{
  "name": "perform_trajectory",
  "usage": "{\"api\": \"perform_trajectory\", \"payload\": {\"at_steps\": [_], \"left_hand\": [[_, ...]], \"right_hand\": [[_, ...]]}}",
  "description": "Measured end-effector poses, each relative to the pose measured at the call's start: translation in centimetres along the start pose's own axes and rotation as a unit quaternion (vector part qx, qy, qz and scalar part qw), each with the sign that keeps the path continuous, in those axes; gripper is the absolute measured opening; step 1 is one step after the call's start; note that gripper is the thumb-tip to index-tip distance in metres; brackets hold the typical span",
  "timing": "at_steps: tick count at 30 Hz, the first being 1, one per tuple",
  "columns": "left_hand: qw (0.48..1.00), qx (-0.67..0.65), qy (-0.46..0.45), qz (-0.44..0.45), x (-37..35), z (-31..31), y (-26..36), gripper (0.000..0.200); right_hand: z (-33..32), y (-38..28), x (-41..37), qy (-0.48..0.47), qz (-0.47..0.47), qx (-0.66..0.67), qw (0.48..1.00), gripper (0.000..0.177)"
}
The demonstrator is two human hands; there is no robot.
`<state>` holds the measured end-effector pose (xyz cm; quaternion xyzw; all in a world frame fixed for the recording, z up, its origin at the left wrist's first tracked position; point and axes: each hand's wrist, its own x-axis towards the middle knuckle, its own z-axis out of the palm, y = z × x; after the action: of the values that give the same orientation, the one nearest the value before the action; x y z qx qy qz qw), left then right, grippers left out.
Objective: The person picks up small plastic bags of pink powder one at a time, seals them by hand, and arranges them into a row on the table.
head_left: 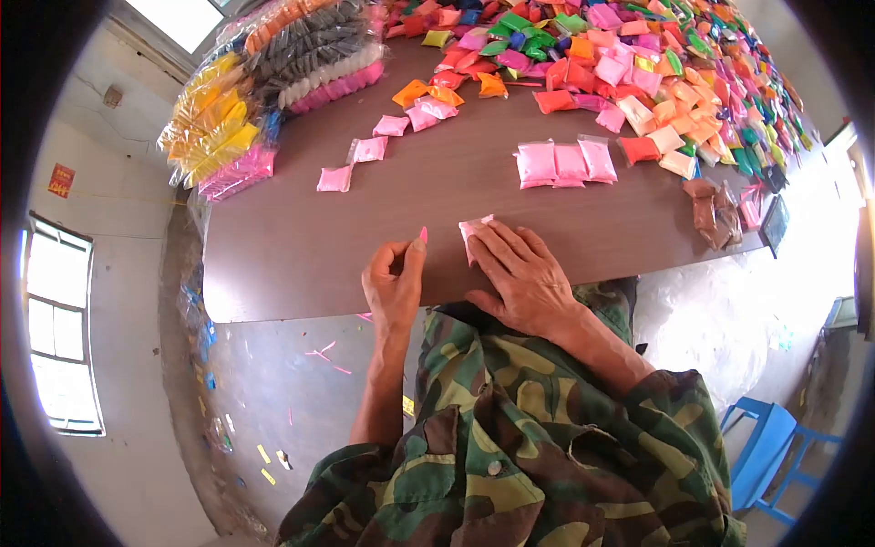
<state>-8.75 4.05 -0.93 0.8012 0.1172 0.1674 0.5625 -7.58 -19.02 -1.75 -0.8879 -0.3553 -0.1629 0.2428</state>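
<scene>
My left hand (394, 283) is held just above the table's near edge, thumb and forefinger pinched on a small pink strip (423, 234). My right hand (521, 275) lies with fingers stretched out, palm down, pressing on a pink packet (468, 230) whose near part the fingers cover. Beyond the right hand, a row of clear-wrapped pink packets (571, 162) lies side by side. Farther left, a single pink packet (334, 179) rests on the brown table (273, 246), with more trailing back from it in a loose line.
A large heap of small coloured packets (592, 64) covers the table's far right. Stacked bundles of packets (319, 64) stand at the back left. Brown packets (711, 214) sit near the right edge. A blue stool (764, 447) stands on the floor at right; scraps (326, 354) litter the floor.
</scene>
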Motion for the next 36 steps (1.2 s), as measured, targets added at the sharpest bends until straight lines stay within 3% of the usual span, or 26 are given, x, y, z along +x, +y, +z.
{"api": "perform_trajectory", "payload": {"at_steps": [7,13,22,28,31,36], "left_hand": [[0.995,0.069,-0.006,0.075,-0.3,0.8,-0.2,0.023],[0.963,0.118,-0.058,0.233,0.8,2.0,0.7,0.011],[0.918,0.282,-0.126,0.248,4.5,3.0,1.1,0.017],[0.930,0.251,-0.168,0.207,5.0,3.0,2.6,0.017],[0.915,0.243,-0.184,0.265,5.0,3.3,2.0,0.018],[0.895,0.276,-0.200,0.288,6.7,3.5,2.9,0.019]], "right_hand": [[0.2,-0.2,0.3,0.017,0.009,0.006,1.000,0.075],[0.3,-0.1,0.3,0.031,0.008,0.017,0.999,0.071],[0.3,-0.1,0.4,0.036,0.012,0.023,0.999,0.072],[0.3,0.2,0.2,0.039,-0.006,0.018,0.999,0.073],[0.6,0.4,0.2,0.040,-0.004,0.015,0.999,0.073],[0.5,0.3,0.3,0.037,-0.001,0.023,0.999,0.071]]}}
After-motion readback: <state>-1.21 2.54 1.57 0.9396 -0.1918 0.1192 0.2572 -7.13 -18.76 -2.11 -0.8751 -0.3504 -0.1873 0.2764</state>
